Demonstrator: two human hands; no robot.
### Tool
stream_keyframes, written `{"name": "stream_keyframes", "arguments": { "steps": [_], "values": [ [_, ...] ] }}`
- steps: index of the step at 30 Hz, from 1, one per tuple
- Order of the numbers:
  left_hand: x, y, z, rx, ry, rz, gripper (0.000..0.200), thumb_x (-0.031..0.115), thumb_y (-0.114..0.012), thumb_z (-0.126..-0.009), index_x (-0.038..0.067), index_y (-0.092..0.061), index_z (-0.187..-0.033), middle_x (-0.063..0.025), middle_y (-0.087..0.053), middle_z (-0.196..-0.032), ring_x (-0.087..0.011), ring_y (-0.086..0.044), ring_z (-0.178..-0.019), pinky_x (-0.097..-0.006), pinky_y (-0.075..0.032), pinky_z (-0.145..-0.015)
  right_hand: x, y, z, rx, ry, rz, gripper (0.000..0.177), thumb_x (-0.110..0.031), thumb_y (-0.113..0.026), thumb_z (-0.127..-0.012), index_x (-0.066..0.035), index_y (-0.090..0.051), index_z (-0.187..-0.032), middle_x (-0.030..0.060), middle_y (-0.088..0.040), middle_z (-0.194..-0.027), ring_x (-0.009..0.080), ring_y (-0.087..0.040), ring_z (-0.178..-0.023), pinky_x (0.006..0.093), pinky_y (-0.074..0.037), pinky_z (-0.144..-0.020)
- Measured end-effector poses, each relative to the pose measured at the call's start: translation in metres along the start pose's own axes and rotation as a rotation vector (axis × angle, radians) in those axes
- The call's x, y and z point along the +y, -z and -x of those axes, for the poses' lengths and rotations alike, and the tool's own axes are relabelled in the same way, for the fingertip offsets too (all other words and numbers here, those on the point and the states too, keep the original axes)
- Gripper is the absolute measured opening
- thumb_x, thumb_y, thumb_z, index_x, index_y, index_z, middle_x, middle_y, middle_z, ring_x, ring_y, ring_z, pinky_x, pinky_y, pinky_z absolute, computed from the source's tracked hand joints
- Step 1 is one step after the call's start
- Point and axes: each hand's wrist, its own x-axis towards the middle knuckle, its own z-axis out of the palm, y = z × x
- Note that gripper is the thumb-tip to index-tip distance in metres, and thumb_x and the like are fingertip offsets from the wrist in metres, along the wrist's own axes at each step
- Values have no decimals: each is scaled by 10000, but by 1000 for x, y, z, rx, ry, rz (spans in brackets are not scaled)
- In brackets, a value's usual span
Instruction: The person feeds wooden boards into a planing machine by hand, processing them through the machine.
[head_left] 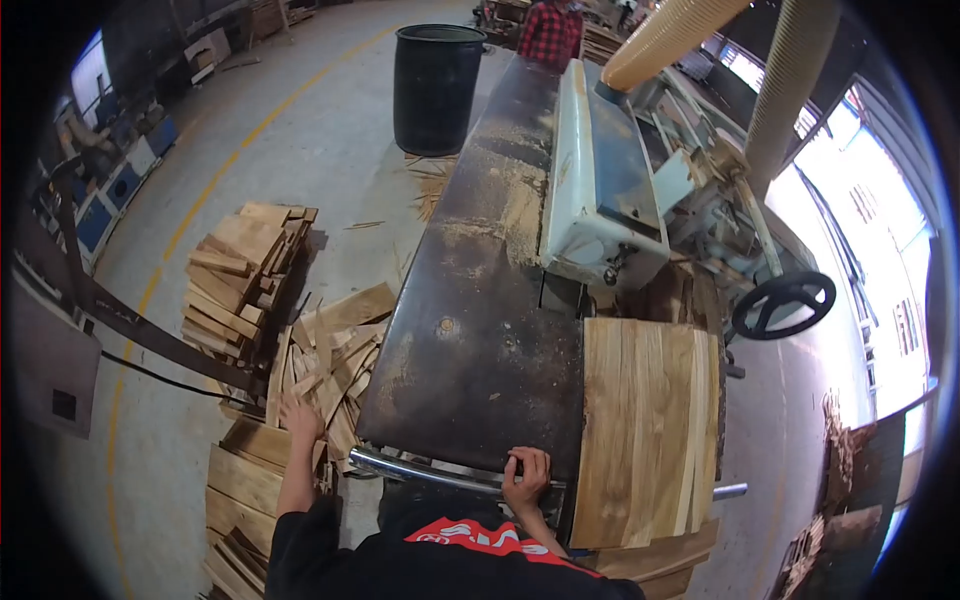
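Wood strips (340, 352) lie by the left fingers (291, 404), outside the barrel (436, 98).

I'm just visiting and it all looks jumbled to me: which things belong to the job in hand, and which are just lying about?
Likely in the job:
Left hand, at the loose wood strips
Right hand, at the dark table
White machine
Wide boards beside the table

Seemingly just nearby:
Black barrel
Wood stack beyond the strips
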Motion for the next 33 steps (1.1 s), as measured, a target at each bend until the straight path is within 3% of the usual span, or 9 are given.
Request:
{"name": "stream_keyframes", "arguments": {
  "steps": [5,8,11,13,17,20,25,28,33],
  "values": [
    [-9,-35,-13,-641,18,179,800,558,-617,-967,-25,-565,-1512,-298,-446,-1638,-451,-465,-1497,-675,-410,-1131,14,8,-12,-71,-6,-71,151,-70,-755,-878,-55,-718,-1024,141,-714,-1036,369,-680,-1036,472,-536,-943],
    [18,0,23,-656,300,914,888,737,-572,-967,10,-606,-1476,-206,-650,-1467,-344,-608,-1369,-539,-501,-1060,0,55,-36,-23,16,222,444,-245,-868,-828,-110,-716,-1222,119,-651,-1358,394,-575,-1305,528,-484,-1089],
    [22,17,18,-556,307,1458,818,694,-552,-1021,3,-615,-1455,-165,-696,-1388,-303,-636,-1301,-475,-509,-1031,6,114,-54,-68,-228,688,1025,-613,-912,-695,-146,-552,-1533,245,-373,-1643,474,-300,-1543,668,-270,-1225],
    [44,52,40,-279,151,1320,718,590,-544,-1069,-12,-608,-1455,-166,-690,-1396,-295,-643,-1268,-452,-508,-1029,21,146,-60,-152,-464,894,1398,-769,-889,-591,-148,-288,-1690,354,-156,-1708,556,-137,-1589,758,-141,-1233],
    [98,96,67,129,-169,1253,484,366,-583,-1114,-53,-672,-1339,-161,-735,-1285,-260,-683,-1154,-393,-514,-1012,30,161,-60,-204,-608,799,1576,-782,-924,-496,-82,-198,-1707,362,-116,-1721,574,-92,-1595,755,-122,-1241],
    [152,125,111,292,-442,1214,391,302,-632,-1097,-55,-717,-1234,-146,-759,-1172,-224,-695,-1074,-372,-525,-982,26,141,-57,-197,-574,829,1559,-752,-940,-515,-115,-177,-1715,330,-121,-1725,564,-108,-1592,717,-166,-1256],
    [222,139,173,217,-691,1146,288,203,-686,-1055,-13,-724,-1240,-146,-756,-1183,-246,-704,-1108,-375,-548,-938,26,119,-53,-47,-509,727,1135,-424,-971,-594,-176,-473,-1583,267,-332,-1577,504,-339,-1439,649,-319,-1188],
    [243,137,212,217,-986,1015,321,177,-774,-978,22,-731,-1256,-165,-738,-1252,-294,-694,-1162,-388,-544,-951,8,104,-57,-70,-515,641,1121,-436,-978,-584,-151,-507,-1560,275,-357,-1531,506,-356,-1408,641,-318,-1180],
    [246,134,277,-485,-1061,1071,561,179,-795,-965,36,-581,-1463,-168,-664,-1416,-283,-633,-1306,-398,-513,-1051,-32,60,-67,-92,-544,408,1064,-472,-986,-550,-139,-597,-1483,226,-453,-1474,437,-424,-1385,572,-373,-1166]
  ]
}}
